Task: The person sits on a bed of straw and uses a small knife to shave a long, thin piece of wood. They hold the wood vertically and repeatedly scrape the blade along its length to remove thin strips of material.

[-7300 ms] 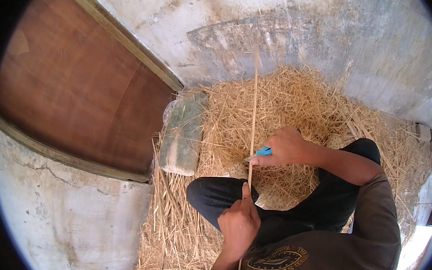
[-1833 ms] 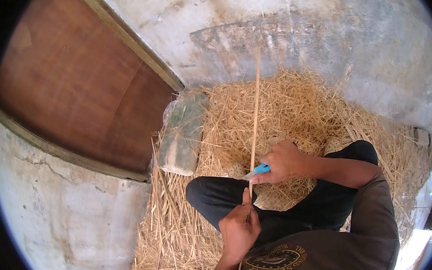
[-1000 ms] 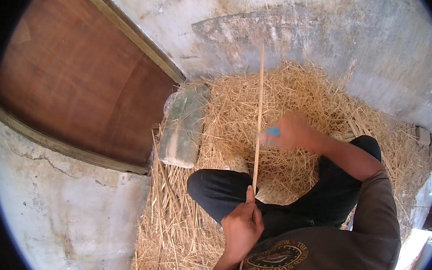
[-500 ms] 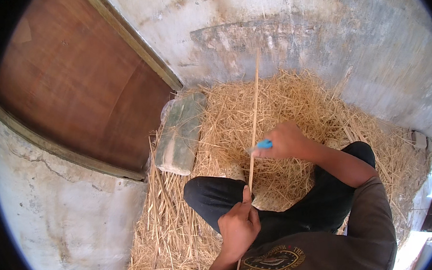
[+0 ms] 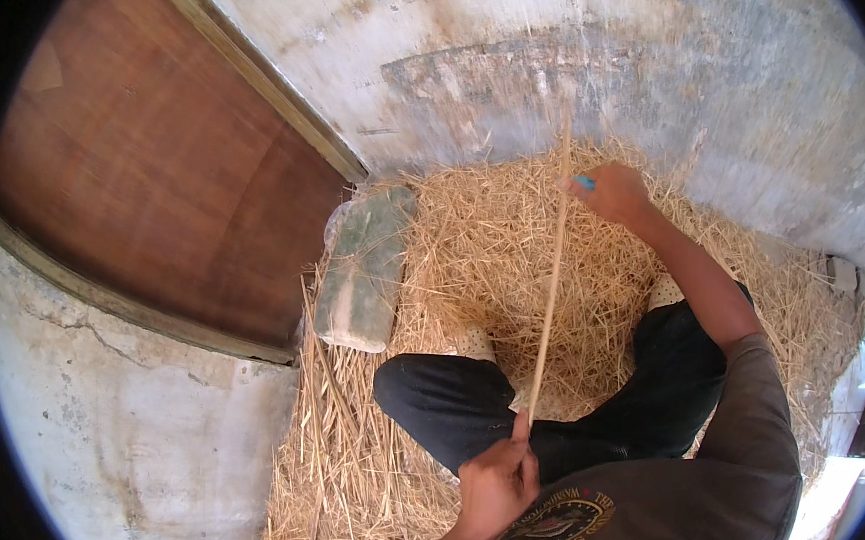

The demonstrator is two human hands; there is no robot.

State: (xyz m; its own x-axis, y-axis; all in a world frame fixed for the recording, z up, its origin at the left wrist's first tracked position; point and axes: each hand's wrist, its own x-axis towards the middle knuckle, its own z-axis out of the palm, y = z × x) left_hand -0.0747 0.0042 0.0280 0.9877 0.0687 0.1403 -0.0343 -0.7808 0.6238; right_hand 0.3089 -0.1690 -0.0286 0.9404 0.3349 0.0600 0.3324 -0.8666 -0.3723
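Observation:
A long, thin pale strip (image 5: 550,307), looking like split bamboo, slants up from my lap toward the wall. Its lower end is gripped in my left hand (image 5: 495,481), which is closed with the index finger laid along the strip. Far up the strip, my right hand (image 5: 616,195) is closed around a small blue-handled knife (image 5: 584,182). Only a bit of blue shows past the fingers; the blade cannot be made out now. The knife is at the strip's edge near its upper end.
Straw-like shavings (image 5: 532,263) cover the floor around my crossed legs. A greenish stone block (image 5: 363,275) lies to the left, below a brown wooden panel (image 5: 175,168). Cut strips (image 5: 338,427) are scattered at lower left. A stained wall (image 5: 639,65) closes off the far side.
My right hand with the knife has moved away from me along the strip, toward its far end. The strip has swung to the right, and my left hand has shifted slightly right and nearer.

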